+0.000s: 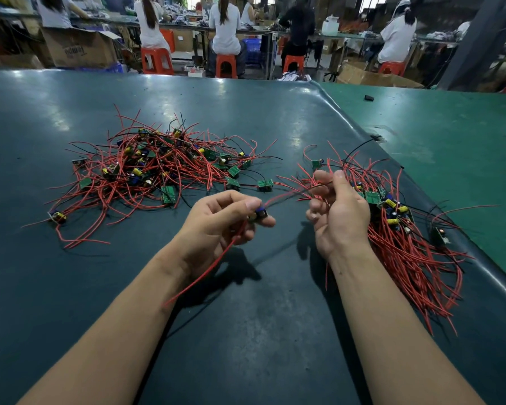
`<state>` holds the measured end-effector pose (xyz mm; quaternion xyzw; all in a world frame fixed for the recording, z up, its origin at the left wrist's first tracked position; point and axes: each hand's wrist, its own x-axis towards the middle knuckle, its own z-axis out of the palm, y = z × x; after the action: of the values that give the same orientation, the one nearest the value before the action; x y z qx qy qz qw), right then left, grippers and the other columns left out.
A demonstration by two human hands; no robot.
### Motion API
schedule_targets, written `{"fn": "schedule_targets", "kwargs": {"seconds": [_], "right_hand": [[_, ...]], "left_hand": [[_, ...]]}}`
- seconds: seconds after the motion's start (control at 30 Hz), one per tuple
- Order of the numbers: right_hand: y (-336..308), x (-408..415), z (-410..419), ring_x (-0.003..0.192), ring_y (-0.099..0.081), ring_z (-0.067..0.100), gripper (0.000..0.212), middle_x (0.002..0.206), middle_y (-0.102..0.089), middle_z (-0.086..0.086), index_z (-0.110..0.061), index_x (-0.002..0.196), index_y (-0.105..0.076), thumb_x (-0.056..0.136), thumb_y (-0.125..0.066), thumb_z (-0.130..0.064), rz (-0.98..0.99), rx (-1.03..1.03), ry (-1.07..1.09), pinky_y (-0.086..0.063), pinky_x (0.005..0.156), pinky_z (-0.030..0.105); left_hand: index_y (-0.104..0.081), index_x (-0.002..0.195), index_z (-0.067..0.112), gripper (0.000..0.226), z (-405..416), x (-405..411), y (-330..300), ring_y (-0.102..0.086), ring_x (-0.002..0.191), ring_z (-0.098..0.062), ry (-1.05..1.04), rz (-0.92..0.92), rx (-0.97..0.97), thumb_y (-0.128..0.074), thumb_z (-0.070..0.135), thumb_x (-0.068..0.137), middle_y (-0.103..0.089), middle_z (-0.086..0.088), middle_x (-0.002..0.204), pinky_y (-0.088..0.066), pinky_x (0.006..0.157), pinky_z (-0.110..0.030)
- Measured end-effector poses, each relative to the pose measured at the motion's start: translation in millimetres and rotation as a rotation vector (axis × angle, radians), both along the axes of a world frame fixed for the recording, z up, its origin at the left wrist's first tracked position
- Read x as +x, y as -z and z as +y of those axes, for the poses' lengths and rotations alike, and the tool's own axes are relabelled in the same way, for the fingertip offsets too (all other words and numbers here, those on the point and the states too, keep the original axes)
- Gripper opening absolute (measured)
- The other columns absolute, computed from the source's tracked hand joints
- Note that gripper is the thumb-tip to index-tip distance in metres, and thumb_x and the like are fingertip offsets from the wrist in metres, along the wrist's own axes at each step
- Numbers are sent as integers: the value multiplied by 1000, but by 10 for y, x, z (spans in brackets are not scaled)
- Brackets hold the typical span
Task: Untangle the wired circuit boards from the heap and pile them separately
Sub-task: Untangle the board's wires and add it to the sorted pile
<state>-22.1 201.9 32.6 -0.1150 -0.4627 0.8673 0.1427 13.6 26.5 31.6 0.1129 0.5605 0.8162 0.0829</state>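
Left hand (216, 222) half-hiding pinched board (260, 214)

Two hands are in view: the left hand (216, 226) and the right hand (338, 211). Two piles of wired circuit boards lie on the table (246, 331): the tangled heap (152, 171) toward the left edge and the sorted pile (398, 226) along the right edge. Boards per pile cannot be counted. Four red stools (157, 61) stand beyond the far edge.
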Motion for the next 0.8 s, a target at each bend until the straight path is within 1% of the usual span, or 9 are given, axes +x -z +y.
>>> {"fn": "schedule_targets", "kwargs": {"seconds": [0.07,0.13,0.2,0.3,0.37,0.43,0.53,0.63,0.8], "right_hand": [[-3,8,-7,35,-44,8,34,53,-55,-3,-12,89,-63,104,-43,-36,-35,36,-9,-28,37,14],[-4,31,-32,35,-42,8,34,51,-53,-4,-12,86,-64,103,-45,-35,-26,111,-42,-27,36,13],[-17,71,-57,35,-37,10,35,48,-48,-3,-12,78,-66,102,-49,-31,9,152,-116,-24,37,13],[-61,143,-52,28,-26,9,37,41,-38,-2,-14,67,-69,97,-55,-31,97,126,-357,-20,38,11],[-91,203,-74,26,-26,7,34,40,-39,-2,-14,70,-73,91,-59,-37,121,169,-578,-22,38,10],[-90,258,-154,27,-31,8,38,44,-49,0,-13,79,-76,88,-62,-47,89,293,-730,-25,36,12],[-20,264,-302,33,-40,9,47,56,-62,4,-9,92,-73,90,-55,-53,-21,362,-693,-29,35,14],[39,236,-381,35,-41,9,40,57,-63,2,-9,90,-69,94,-56,-46,-71,340,-561,-29,36,14],[50,234,-412,38,-42,8,20,58,-60,-1,-13,87,-69,96,-60,-28,-33,205,-443,-30,37,15]], "left_hand": [[-62,90,12,14,-27,-25,-18,-44,55,-12,-52,-24,78,-62,18,77,-74,-13,83,-37,54,-18],[-62,101,12,25,-37,-50,-24,-48,56,-9,-78,-75,165,-62,15,76,-75,-10,91,-43,58,-18],[-65,100,11,24,-35,-77,-21,-56,58,-6,-117,-119,258,-62,10,76,-75,-10,95,-50,62,-16],[-65,95,10,19,-52,-128,-23,-67,72,-12,-219,-123,392,-61,5,77,-74,-11,96,-56,73,-19],[-65,95,10,21,-84,-150,-42,-70,80,-15,-275,-103,460,-60,3,76,-73,-10,93,-56,81,-21],[-65,96,12,22,-122,-156,-46,-71,83,-15,-273,-89,499,-60,3,76,-72,-8,90,-56,82,-22],[-64,100,14,23,-108,-119,-37,-68,87,-12,-168,-47,399,-57,10,79,-72,-5,101,-53,83,-21],[-63,102,9,25,-29,-81,-37,-65,97,-16,-164,19,244,-57,12,78,-72,-8,107,-47,93,-27],[-65,101,7,25,45,-49,-15,-58,112,-30,-234,56,73,-61,9,76,-67,-17,115,-36,107,-57]]}}
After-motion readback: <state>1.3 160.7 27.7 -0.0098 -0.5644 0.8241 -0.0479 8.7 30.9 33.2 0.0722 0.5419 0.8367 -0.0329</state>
